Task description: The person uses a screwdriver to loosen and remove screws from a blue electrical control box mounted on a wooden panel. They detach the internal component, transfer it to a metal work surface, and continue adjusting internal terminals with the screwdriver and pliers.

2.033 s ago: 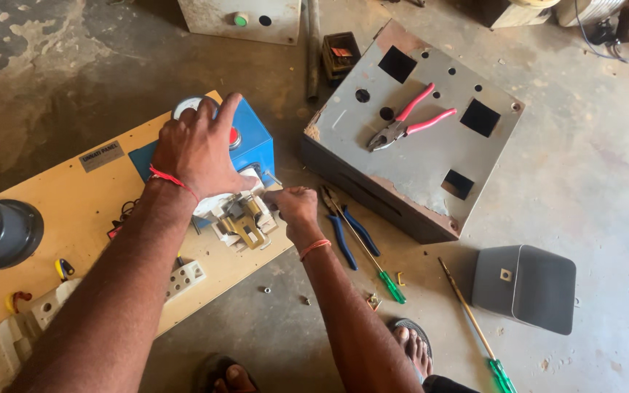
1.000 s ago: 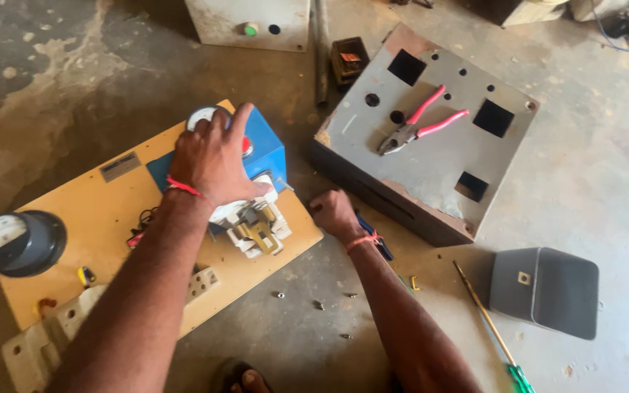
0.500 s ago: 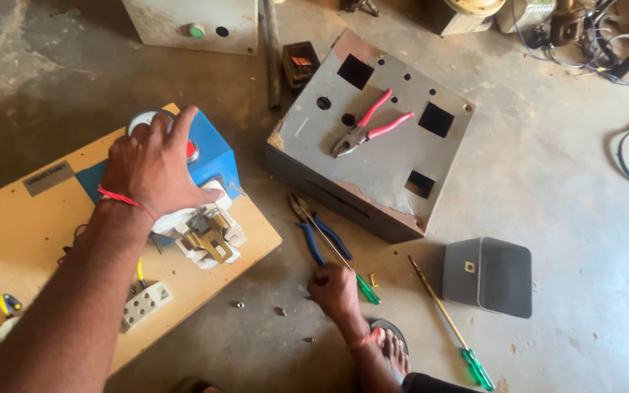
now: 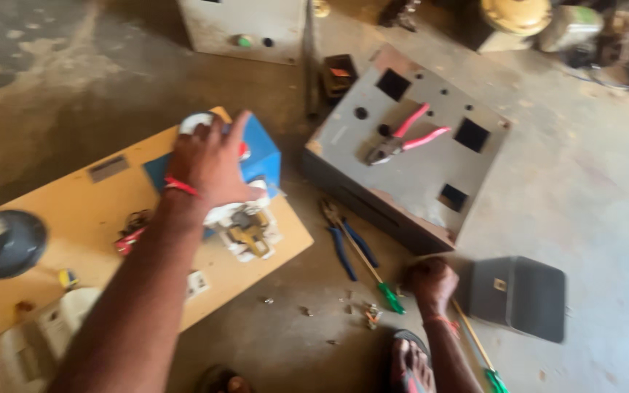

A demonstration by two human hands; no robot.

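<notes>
A single head-worn camera looks steeply down from above onto the concrete floor point(image 4: 606, 218). It sits near, at arm's length from the wooden board point(image 4: 74, 218) and grey metal box point(image 4: 416, 175).

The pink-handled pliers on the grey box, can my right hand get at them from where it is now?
Probably yes. The right hand is down on the floor near the green-handled screwdriver, and the pink-handled pliers lie uncovered on top of the grey box, with nothing between.

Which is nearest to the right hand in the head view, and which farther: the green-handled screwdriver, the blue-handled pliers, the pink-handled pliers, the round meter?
From the right hand, on the floor:
1. Green-handled screwdriver, just left of it.
2. Blue-handled pliers, on the floor farther left.
3. Pink-handled pliers, up on the grey metal box.
4. Round meter, far left on the wooden board.
</notes>
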